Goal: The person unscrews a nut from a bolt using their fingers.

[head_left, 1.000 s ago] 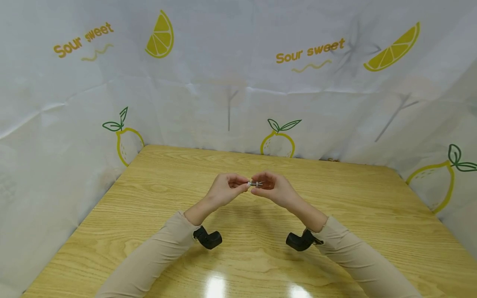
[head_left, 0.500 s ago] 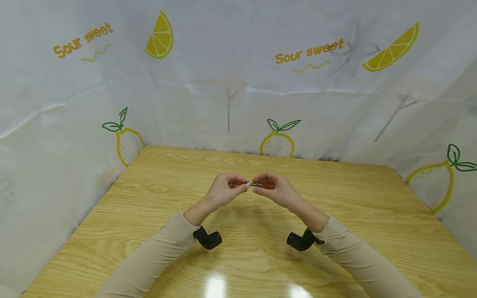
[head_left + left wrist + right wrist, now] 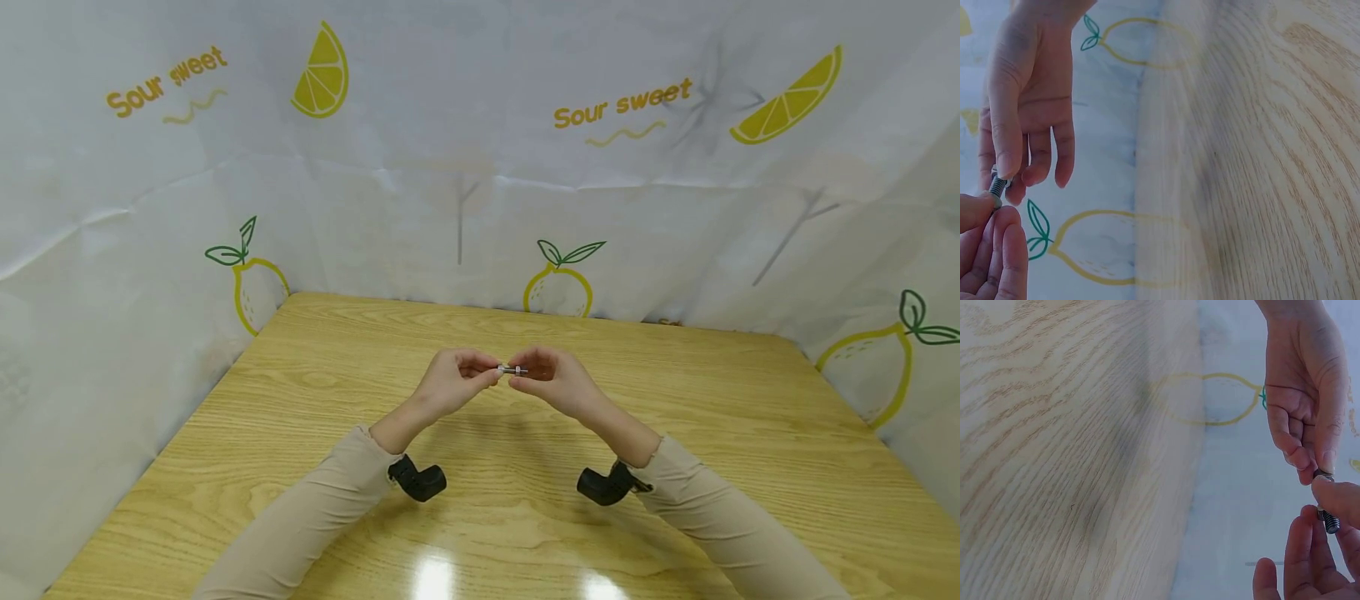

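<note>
A small metal bolt [image 3: 508, 370] lies nearly level between both hands above the table, its threaded end pointing right. My left hand [image 3: 447, 385] pinches its head end between thumb and fingertips, largely covering the head. On the shank sits a nut [image 3: 517, 370], and my right hand [image 3: 558, 385] has thumb and fingertips at it. In the left wrist view the bolt's thread [image 3: 997, 186] shows between the two thumbs. The right wrist view shows the threaded tip [image 3: 1332, 524] sticking out past the right thumb, which hides part of the bolt.
The wooden table [image 3: 480, 517] spreads beneath both forearms. Behind it and at the sides hangs a pale cloth [image 3: 405, 225] printed with lemons. A black wrist camera mount [image 3: 420, 482] projects from the left wrist and another black mount [image 3: 602, 486] from the right.
My right thumb and fingertips have shifted slightly rightward around the nut, and the nut's visible faces have changed. My left hand stays in place with the bolt.
</note>
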`<state>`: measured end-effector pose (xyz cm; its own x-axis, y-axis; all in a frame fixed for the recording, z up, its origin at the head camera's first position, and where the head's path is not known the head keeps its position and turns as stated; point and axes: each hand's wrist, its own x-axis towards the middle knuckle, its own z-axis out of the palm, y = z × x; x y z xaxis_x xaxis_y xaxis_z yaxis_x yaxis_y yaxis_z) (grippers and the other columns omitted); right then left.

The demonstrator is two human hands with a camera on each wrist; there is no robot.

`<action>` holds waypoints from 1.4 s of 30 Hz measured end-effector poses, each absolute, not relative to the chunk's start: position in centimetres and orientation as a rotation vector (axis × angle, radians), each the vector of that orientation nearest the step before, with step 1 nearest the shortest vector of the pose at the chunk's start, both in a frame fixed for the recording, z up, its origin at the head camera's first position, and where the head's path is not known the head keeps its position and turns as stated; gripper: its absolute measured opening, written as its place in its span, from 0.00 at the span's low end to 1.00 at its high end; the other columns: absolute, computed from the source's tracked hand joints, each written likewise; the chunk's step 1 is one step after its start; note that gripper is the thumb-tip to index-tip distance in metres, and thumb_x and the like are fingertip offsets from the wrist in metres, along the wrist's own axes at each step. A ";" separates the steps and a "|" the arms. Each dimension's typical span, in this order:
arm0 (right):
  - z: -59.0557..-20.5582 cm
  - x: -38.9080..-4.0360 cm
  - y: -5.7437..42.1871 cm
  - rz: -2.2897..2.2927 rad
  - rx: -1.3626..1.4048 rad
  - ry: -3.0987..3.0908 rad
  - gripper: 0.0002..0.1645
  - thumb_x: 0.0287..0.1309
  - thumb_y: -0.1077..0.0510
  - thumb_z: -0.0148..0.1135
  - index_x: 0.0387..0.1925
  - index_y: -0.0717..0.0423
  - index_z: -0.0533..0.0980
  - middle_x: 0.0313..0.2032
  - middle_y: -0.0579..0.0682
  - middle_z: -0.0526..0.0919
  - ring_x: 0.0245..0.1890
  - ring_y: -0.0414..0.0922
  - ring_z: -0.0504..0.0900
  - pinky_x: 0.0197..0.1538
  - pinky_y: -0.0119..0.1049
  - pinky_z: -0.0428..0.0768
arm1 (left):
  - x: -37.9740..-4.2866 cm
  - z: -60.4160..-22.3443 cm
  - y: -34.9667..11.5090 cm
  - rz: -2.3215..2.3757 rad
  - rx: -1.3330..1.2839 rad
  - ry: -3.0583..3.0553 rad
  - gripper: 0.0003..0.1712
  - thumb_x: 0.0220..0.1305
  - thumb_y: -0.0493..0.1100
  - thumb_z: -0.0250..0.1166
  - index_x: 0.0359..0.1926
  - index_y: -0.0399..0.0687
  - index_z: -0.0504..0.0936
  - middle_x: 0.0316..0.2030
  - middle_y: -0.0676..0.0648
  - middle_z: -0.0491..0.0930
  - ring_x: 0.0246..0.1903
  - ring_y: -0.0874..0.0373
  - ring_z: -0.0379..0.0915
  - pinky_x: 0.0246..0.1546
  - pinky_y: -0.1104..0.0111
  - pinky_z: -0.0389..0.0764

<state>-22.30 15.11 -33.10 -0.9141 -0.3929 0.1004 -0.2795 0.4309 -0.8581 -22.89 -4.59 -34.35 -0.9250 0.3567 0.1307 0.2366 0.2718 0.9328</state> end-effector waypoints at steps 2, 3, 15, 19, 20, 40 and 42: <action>-33.1 -22.3 15.1 -1.510 -0.599 2.555 0.20 0.59 0.56 0.61 0.50 0.61 0.73 0.48 0.61 0.79 0.49 0.53 0.80 0.49 0.41 0.80 | -22.9 -34.4 -4.6 1.743 0.571 2.417 0.12 0.63 0.40 0.62 0.45 0.39 0.82 0.40 0.37 0.83 0.41 0.44 0.80 0.37 0.70 0.79; -33.1 -22.3 15.1 -1.500 -0.595 2.563 0.21 0.60 0.55 0.61 0.52 0.61 0.72 0.48 0.61 0.80 0.48 0.54 0.80 0.49 0.41 0.80 | -22.9 -34.4 -4.6 1.742 0.574 2.416 0.12 0.63 0.41 0.62 0.45 0.39 0.82 0.40 0.37 0.83 0.42 0.44 0.80 0.38 0.70 0.79; -33.1 -22.4 15.2 -1.500 -0.621 2.562 0.15 0.61 0.58 0.59 0.48 0.62 0.75 0.45 0.60 0.81 0.45 0.51 0.81 0.48 0.41 0.80 | -23.0 -34.4 -4.6 1.745 0.560 2.418 0.12 0.63 0.41 0.62 0.45 0.39 0.82 0.40 0.38 0.83 0.37 0.52 0.81 0.37 0.70 0.79; -33.1 -22.4 15.2 -1.511 -0.626 2.541 0.21 0.60 0.57 0.61 0.53 0.62 0.72 0.49 0.61 0.78 0.49 0.53 0.79 0.49 0.41 0.80 | -22.9 -34.5 -4.6 1.748 0.564 2.411 0.12 0.63 0.41 0.62 0.45 0.38 0.82 0.40 0.36 0.83 0.38 0.51 0.81 0.37 0.70 0.79; -33.1 -22.4 15.2 -1.497 -0.624 2.546 0.22 0.61 0.56 0.60 0.54 0.62 0.71 0.49 0.61 0.79 0.49 0.53 0.79 0.50 0.42 0.79 | -22.9 -34.4 -4.6 1.745 0.567 2.412 0.13 0.63 0.41 0.62 0.45 0.39 0.82 0.40 0.36 0.83 0.38 0.51 0.81 0.37 0.70 0.79; -33.0 -22.3 15.2 -1.452 -0.593 2.561 0.20 0.66 0.51 0.53 0.49 0.62 0.76 0.42 0.61 0.83 0.45 0.59 0.80 0.52 0.51 0.78 | -23.0 -34.5 -4.6 1.754 0.581 2.421 0.13 0.63 0.41 0.62 0.45 0.39 0.82 0.40 0.38 0.83 0.39 0.50 0.81 0.37 0.70 0.79; -33.0 -22.3 15.2 -1.454 -0.591 2.566 0.18 0.65 0.53 0.54 0.47 0.62 0.77 0.42 0.60 0.84 0.45 0.58 0.81 0.51 0.49 0.79 | -22.9 -34.5 -4.6 1.761 0.582 2.417 0.13 0.63 0.41 0.62 0.45 0.38 0.82 0.40 0.37 0.83 0.39 0.49 0.81 0.37 0.70 0.80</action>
